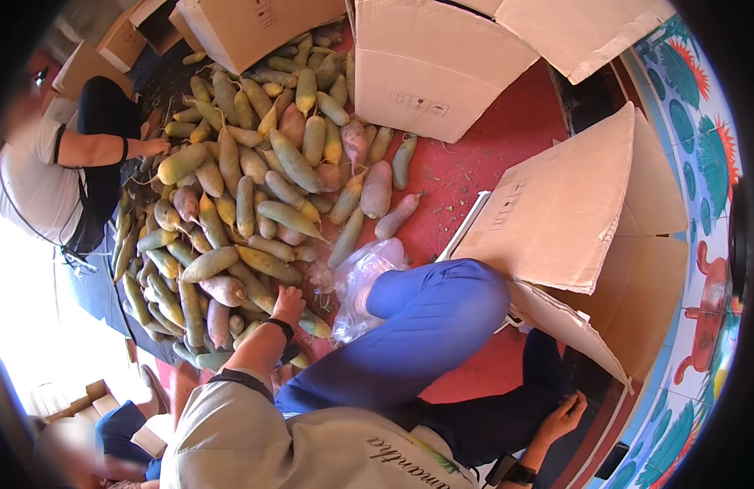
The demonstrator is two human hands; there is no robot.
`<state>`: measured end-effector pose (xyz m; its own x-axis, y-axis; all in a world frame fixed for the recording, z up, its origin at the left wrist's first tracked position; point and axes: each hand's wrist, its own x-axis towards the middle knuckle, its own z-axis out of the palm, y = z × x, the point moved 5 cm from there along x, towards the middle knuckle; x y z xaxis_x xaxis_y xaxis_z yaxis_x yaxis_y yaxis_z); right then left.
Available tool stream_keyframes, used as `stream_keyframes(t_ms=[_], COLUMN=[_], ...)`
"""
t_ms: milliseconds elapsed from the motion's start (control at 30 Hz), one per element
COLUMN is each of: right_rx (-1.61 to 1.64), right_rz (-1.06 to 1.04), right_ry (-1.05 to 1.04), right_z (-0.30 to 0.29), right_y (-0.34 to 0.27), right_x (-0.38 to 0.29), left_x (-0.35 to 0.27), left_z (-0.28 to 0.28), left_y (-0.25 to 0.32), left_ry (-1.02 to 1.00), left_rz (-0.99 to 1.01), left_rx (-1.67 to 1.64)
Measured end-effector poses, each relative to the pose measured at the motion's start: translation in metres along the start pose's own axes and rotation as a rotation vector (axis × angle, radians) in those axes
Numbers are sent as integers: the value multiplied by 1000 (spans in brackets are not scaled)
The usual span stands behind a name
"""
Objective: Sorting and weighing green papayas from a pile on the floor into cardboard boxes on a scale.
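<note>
My left hand (289,304), with a dark band on its wrist, reaches into a large heap of green radishes (248,211). Its fingers curl over a radish (254,288) at the near edge; whether they grip it I cannot tell. Out to the right, my right hand (565,417) hangs beside my dark trouser leg (487,422), holding nothing, fingers slightly apart. My knee under blue cloth (438,299) rises between the hands. A clear plastic bag (367,278) lies crumpled against it. Several radishes in the heap are pinkish (377,189), others yellowish.
An open cardboard box (554,208) stands at my right. More cartons (432,73) (261,27) border the heap's far side. A person (47,171) sits at the left, one hand touching the heap; another person (102,446) is at lower left. Red flooring (474,165) meets a painted tile wall (688,134).
</note>
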<state>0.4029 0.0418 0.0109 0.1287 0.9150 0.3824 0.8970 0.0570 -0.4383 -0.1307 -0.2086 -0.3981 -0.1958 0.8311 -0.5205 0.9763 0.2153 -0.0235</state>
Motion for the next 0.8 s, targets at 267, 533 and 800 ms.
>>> stream_keyframes(t_ms=[267, 533, 800], right_rx=[-6, 29, 64], right_rz=[-11, -63, -225], right_ry=[-5, 31, 81], right_z=[1, -2, 2], right_y=[2, -2, -15], right_x=[-1, -2, -2], left_x=[5, -20, -56], left_z=[-7, -152, -268], left_y=[2, 17, -49], left_ry=[-147, -517, 117], left_rz=[-43, 13, -242], left_rx=[122, -166, -456])
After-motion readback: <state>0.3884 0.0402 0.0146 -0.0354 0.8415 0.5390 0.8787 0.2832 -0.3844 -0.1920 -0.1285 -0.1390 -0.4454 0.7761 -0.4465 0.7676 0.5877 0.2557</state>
